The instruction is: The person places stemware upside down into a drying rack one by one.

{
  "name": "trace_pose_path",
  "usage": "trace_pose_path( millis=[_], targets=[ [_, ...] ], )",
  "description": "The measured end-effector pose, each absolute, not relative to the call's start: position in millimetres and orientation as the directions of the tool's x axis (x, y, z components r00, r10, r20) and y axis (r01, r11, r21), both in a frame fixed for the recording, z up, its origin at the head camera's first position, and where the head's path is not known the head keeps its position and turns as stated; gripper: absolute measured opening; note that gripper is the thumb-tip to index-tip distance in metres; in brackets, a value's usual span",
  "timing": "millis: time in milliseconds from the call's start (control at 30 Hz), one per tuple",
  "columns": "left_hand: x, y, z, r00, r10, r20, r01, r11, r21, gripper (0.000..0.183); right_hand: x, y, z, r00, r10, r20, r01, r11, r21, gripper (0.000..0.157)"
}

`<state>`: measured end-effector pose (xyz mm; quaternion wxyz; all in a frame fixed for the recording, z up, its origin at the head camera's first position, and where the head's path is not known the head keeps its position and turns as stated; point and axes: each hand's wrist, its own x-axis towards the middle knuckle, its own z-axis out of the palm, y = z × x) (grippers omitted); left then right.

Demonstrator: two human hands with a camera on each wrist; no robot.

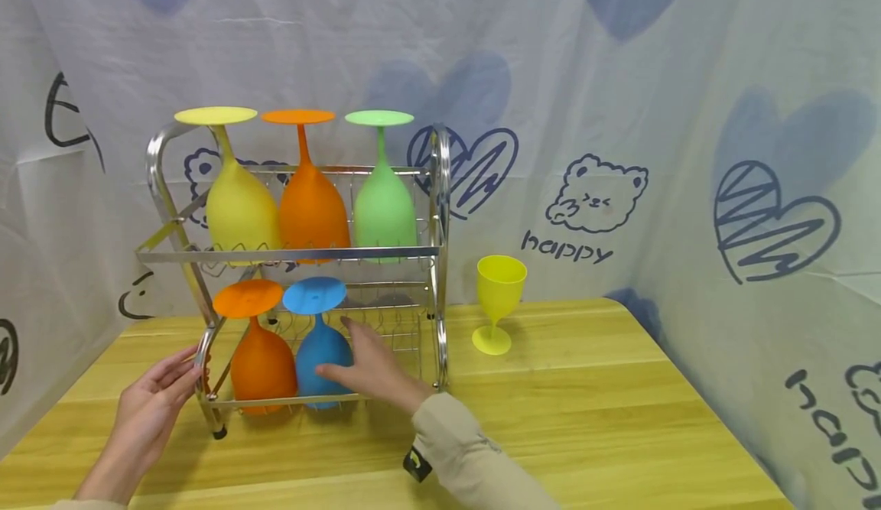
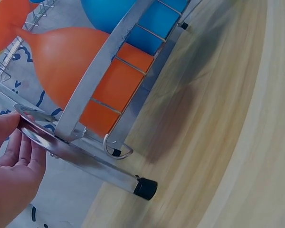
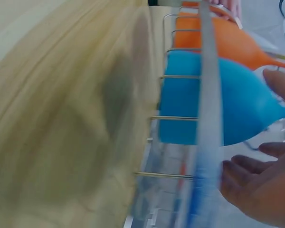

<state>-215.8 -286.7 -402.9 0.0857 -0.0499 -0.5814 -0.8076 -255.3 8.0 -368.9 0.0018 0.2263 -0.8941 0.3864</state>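
Observation:
My left hand (image 1: pixel 153 404) holds the front left leg of a two-tier metal dish rack (image 1: pixel 296 254), thumb on one side and fingers on the other in the left wrist view. On the lower tier a blue goblet (image 1: pixel 323 361) stands upside down, right of an orange goblet (image 1: pixel 264 365). Around the blue goblet's right side is my right hand (image 1: pixel 377 368), thumb in front and fingers behind, spread apart. The right wrist view shows a gap between this hand (image 3: pixel 263 183) and the blue bowl (image 3: pixel 237 104).
Upside down on the upper tier are a yellow goblet (image 1: pixel 241 204), an orange goblet (image 1: pixel 313 208) and a green goblet (image 1: pixel 384 204). Right of the rack, a yellow goblet (image 1: pixel 501 288) stands upright on the wooden table (image 1: pixel 585 418). A printed curtain (image 1: pixel 551 112) hangs behind.

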Motion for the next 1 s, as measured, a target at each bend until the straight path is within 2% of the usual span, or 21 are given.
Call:
trace_pose_path(
  millis=[167,267,367,500,567,667,833,1000],
  targets=[
    [-215.4,-287.9,-402.8,-0.977,-0.077,0.198,0.211,-0.244,0.947,0.030,-239.6,19.3,-349.8,-0.876,-0.429,0.222,-0.463,0.619,-0.634,0.072],
    [-215.1,-287.5,-401.8,-0.976,-0.091,0.197,0.210,-0.181,0.961,0.030,-228.4,31.6,-338.4,-0.835,-0.446,0.321,-0.545,0.597,-0.589,0.059],
    [-211.9,-284.7,-398.0,-0.977,-0.148,0.155,0.157,-0.001,0.988,0.029,-221.4,46.7,-331.6,-0.736,-0.453,0.503,-0.676,0.539,-0.503,0.043],
    [-205.6,-277.5,-390.2,-0.963,-0.218,0.159,0.089,0.302,0.949,0.046,-218.7,69.6,-326.0,-0.541,-0.423,0.727,-0.821,0.454,-0.347,0.027],
    [-203.0,-273.7,-386.4,-0.950,-0.224,0.219,0.117,0.395,0.911,0.054,-219.0,81.9,-323.4,-0.469,-0.397,0.789,-0.856,0.424,-0.296,0.024],
    [-197.8,-269.4,-381.4,-0.934,-0.218,0.282,0.161,0.447,0.880,0.058,-221.8,100.2,-322.0,-0.413,-0.378,0.829,-0.879,0.403,-0.254,0.024],
    [-187.4,-259.5,-373.2,-0.915,-0.237,0.326,0.186,0.469,0.863,0.059,-228.9,129.7,-323.9,-0.405,-0.330,0.853,-0.869,0.430,-0.246,0.026],
    [-178.3,-246.4,-363.6,-0.885,-0.246,0.394,0.258,0.444,0.858,0.055,-237.8,158.5,-329.9,-0.497,-0.165,0.852,-0.776,0.524,-0.351,0.020]
  ],
)
